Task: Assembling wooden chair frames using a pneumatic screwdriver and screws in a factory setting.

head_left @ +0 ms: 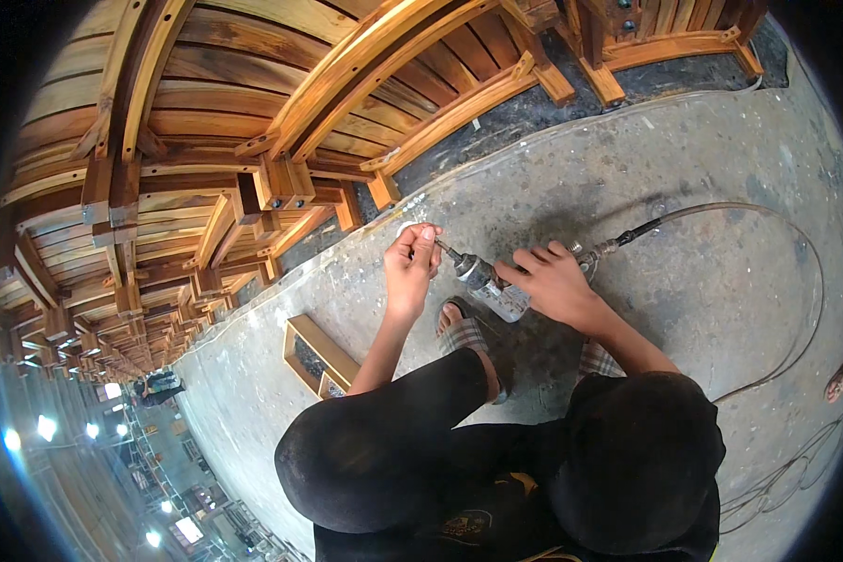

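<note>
My right hand [554,286] is wrapped round an air-powered driver [482,276] with a dark front end and a light grey body. The tool's thin bit [450,251] points toward the upper left. Right at the bit's tip, my left hand [410,270] is closed, thumb and fingertips pinched together. Whatever small piece sits in that pinch is too small to make out. From the back of the driver an air hose [749,206] runs off to the right and curls over the floor.
Stacked wooden slatted furniture frames [347,84] fill the far side, on dark sheeting [459,150]. An open wooden box [295,365] with small dark pieces sits left of my legs on the concrete floor [234,384]. Thin cables [787,473] and another person's foot [840,379] lie at the right.
</note>
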Tool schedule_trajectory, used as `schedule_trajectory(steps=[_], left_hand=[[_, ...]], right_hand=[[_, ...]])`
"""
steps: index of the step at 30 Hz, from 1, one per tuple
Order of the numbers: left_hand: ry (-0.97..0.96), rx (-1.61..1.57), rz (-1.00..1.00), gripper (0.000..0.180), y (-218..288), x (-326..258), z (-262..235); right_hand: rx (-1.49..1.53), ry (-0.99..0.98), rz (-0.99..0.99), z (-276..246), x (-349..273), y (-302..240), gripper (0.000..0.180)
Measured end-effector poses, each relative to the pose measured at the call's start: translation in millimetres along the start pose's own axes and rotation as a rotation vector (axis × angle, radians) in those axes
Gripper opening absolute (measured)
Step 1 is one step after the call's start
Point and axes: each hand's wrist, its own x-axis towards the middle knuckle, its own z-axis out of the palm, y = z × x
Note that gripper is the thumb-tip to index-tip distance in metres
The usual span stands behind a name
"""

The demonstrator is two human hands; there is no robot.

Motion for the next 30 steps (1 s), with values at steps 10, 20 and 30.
schedule_trajectory(steps=[10,20,30], left_hand=[[0.196,-0.553,-0.573,0.03,-75,-40,-57],[0.11,-0.469,-0.5,0.027,-80,-41,-59],[0.05,-0.429,-0.41,0.03,-14,-6,-43]], right_hand=[[-0.03,0.094,-0.015,22,-3,5,0.051],[-0.007,0.031,-0.044,40,-26,0,0.041],[0.016,0.006,-0.045,37,-24,-9,0.044]])
